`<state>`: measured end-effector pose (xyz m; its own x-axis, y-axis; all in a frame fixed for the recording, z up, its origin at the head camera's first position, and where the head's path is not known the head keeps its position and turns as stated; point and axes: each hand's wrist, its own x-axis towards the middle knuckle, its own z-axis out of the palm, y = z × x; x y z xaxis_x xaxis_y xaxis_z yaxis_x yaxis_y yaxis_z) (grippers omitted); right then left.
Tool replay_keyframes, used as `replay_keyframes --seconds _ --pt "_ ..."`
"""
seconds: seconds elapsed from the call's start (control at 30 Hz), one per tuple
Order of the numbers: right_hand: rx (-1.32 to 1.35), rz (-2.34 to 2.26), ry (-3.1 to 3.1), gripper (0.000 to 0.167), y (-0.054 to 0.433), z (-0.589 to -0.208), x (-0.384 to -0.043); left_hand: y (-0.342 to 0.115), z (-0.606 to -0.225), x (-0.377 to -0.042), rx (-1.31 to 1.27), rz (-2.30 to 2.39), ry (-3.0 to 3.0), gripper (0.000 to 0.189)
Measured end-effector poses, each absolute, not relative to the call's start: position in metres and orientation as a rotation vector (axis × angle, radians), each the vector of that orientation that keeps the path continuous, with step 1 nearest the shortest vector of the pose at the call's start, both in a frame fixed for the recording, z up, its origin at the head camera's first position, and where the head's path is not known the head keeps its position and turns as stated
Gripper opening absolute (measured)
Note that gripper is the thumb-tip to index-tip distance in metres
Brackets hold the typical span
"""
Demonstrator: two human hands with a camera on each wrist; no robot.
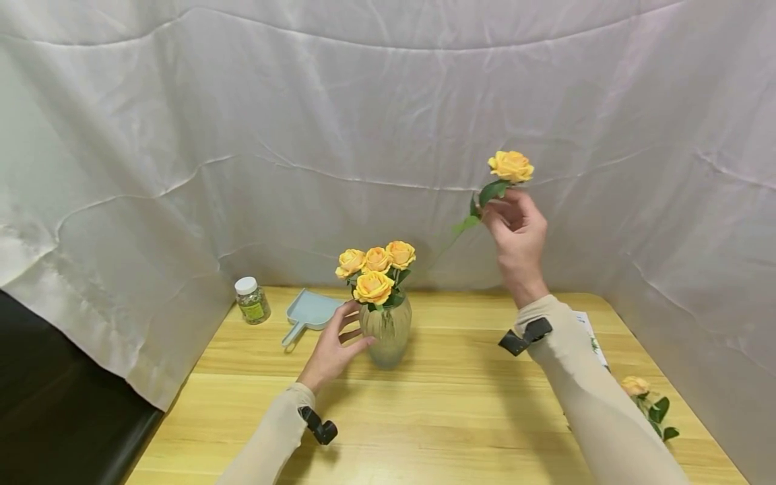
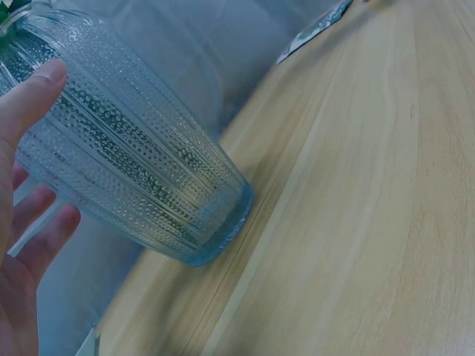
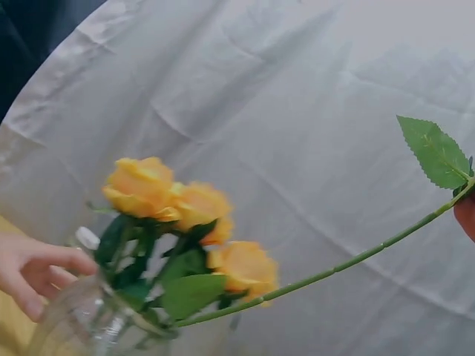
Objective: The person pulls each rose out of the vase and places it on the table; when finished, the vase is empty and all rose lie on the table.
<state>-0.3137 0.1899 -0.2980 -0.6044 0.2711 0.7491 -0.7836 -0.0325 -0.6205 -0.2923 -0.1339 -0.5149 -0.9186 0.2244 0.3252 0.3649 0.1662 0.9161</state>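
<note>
Nearest you, your two pale sleeves, left (image 1: 267, 431) and right (image 1: 594, 397), reach in over the wood table (image 1: 412, 431), each with a black strap at the wrist, left (image 1: 312, 424) and right (image 1: 527, 335). At right, partly behind your right sleeve, a loose rose (image 1: 635, 386) lies with its leaves on the table. Your left hand (image 1: 332, 350) is wide and cupped at the left side of the vase (image 1: 386, 337); in the left wrist view your thumb overlaps the ribbed, clear glass and your other fingers spread behind it; cannot tell how firmly they touch. The vase stands upright on the table, with four yellow roses (image 1: 374, 286) crowded above its mouth. Your right hand (image 1: 523, 236), raised well above the table, is narrow: it pinches the held rose (image 1: 511, 166) just under the bloom. The stem (image 3: 356, 259) slants down toward the vase mouth; cannot tell whether its end is inside. Beyond your right wrist lies a printed card (image 1: 591, 337), part hidden. Farther back, left of the vase, are a blue-grey dustpan (image 1: 312, 308) and a white-capped jar (image 1: 253, 306). Behind everything hangs a grey-white curtain (image 1: 388, 121).
</note>
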Motion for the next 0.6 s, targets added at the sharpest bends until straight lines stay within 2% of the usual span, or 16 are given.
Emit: replay_keyframes --seconds 0.33,0.6 --pt "0.549 1.730 -1.575 0.027 0.237 -0.283 -0.289 -0.135 -0.517 -0.292 -0.596 -1.867 -2.300 0.082" --pt "0.469 1.632 -2.095 0.025 0.279 -0.313 -0.265 -0.135 -0.515 -0.293 -0.603 -1.866 -2.304 0.082"
